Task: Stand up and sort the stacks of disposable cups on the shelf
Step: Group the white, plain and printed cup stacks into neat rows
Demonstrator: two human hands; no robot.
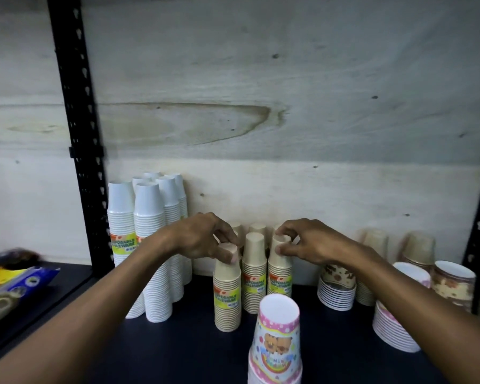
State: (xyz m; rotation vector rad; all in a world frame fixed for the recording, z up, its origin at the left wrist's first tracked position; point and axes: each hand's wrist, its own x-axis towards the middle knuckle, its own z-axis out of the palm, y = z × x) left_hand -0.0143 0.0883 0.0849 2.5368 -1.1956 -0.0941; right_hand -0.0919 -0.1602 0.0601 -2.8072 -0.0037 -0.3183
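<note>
Beige paper cup stacks (252, 273) stood upright mid-shelf (194, 350), the left hand (203, 239) pinching one top and the right hand (302, 242) another, where, in my judgement, any sideways tug risked toppling neighbouring stacks.

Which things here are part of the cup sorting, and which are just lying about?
Job:
- left hand on the front-left beige stack
- right hand on the right beige stack
- middle beige stack
- white stacks
- bear-print stack

Lying about:
- snack packets, neighbouring shelf
</note>
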